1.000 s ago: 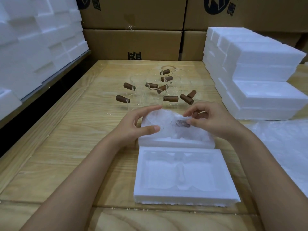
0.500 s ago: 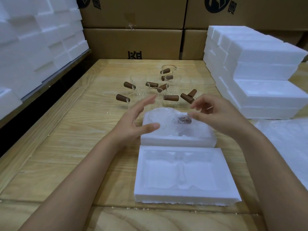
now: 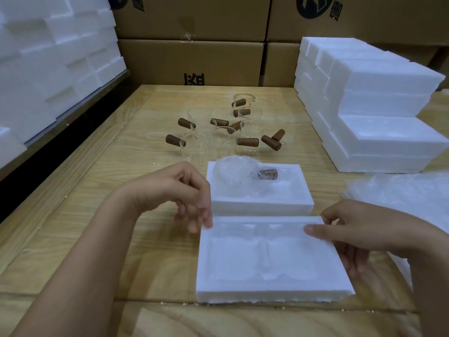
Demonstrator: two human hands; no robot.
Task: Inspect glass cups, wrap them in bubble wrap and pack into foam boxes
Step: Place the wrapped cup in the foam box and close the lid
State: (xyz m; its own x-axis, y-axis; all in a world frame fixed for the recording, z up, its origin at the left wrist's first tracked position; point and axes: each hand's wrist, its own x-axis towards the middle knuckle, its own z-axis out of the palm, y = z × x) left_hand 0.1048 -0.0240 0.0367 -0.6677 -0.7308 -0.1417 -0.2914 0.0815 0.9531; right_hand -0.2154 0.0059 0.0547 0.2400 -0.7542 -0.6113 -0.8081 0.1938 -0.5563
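Here we are over the pale wooden table, and both hands are down at the white moulded foam tray, which lies nearest us with its hollow side up. The right hand has it: the thumb lies across the far right rim, and the fingers curl round the right edge, clamped on the foam. The left hand hangs over the far left corner with its fingers bent downward. Their tips are blurred right at that corner, so we cannot tell whether they pinch it or only brush it.

Just behind, touching or nearly so, sits the second white foam tray. In its left hollow rests the bubble-wrapped glass cup, with its brown handle showing through the wrap and pointing right.

Further back we see the cluster of clear glass cups with brown wooden handles, unwrapped and standing close together. To the right lies a loose sheet of bubble wrap, with stepped stacks of white foam boxes beyond it. More white foam pieces are piled on the left, and brown cardboard cartons wall off the back.
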